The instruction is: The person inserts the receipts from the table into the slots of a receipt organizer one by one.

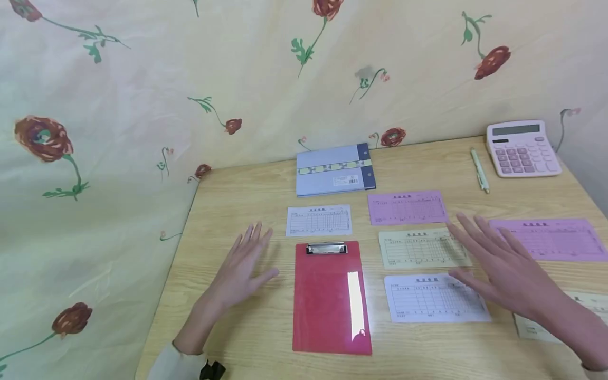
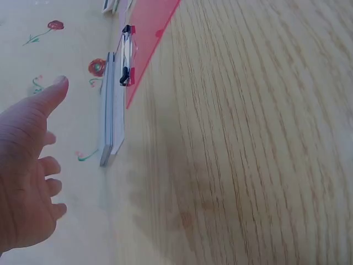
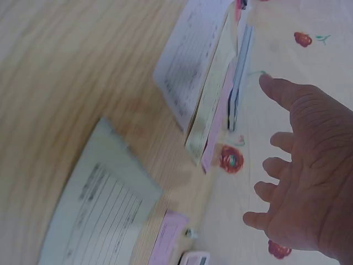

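My left hand (image 1: 242,269) hovers over the table left of a red clipboard (image 1: 328,306), fingers spread and holding nothing. The clipboard lies flat with its metal clip at the far end. On the other side, my right hand (image 1: 503,264) is held above the printed slips, also empty with spread fingers. Its fingertips overlap a green slip (image 1: 418,248) and a white slip (image 1: 427,301) in the head view. A purple slip (image 1: 551,240) lies beyond its knuckles, and another green slip (image 3: 105,210) sits partly under the forearm in the head view.
Behind the clipboard are a smaller white slip (image 1: 318,220), a purple slip (image 1: 404,207) and a blue binder (image 1: 328,171). A pen (image 1: 480,171) and a pink calculator (image 1: 524,153) rest at the back right. Flowered cloth (image 1: 142,95) borders the table's back and left.
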Motion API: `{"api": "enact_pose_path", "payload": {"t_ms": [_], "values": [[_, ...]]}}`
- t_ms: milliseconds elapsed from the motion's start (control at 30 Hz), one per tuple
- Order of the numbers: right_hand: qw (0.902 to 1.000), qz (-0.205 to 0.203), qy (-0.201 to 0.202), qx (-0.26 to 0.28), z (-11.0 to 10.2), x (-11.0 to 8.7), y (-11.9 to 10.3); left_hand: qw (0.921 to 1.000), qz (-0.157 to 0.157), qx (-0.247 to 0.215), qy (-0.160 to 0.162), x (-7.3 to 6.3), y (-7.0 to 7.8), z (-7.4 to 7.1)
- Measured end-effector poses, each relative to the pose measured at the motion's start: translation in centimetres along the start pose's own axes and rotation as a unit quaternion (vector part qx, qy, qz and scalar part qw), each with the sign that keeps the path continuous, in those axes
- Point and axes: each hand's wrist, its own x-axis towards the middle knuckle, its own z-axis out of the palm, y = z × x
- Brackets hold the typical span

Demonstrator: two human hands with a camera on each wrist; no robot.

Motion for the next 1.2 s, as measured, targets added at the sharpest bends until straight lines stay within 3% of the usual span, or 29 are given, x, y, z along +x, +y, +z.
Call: {"api": "enact_pose_path", "payload": {"t_ms": [233,500,733,900,1200], "values": [[0.9900,0.026,-0.026,0.136,0.6,4.4,-1.5,0.9969,-0.007,-0.073,0.029,1.6,0.3,0.6],[0.9679,0.065,-0.064,0.234,1.1,9.2,-3.1,0.9893,0.057,-0.131,0.030,4.0,1.1,1.5],[0.9480,0.047,-0.066,0.308,2.6,12.5,-3.4,0.9826,0.116,-0.143,0.028,5.8,2.0,2.0],[0.9416,0.039,-0.088,0.323,4.3,14.5,-3.7,0.9746,0.154,-0.162,0.020,7.1,2.1,3.3],[0.9423,0.035,-0.128,0.307,6.7,18.1,-4.2,0.9655,0.215,-0.145,0.026,8.4,2.9,5.1]]}}
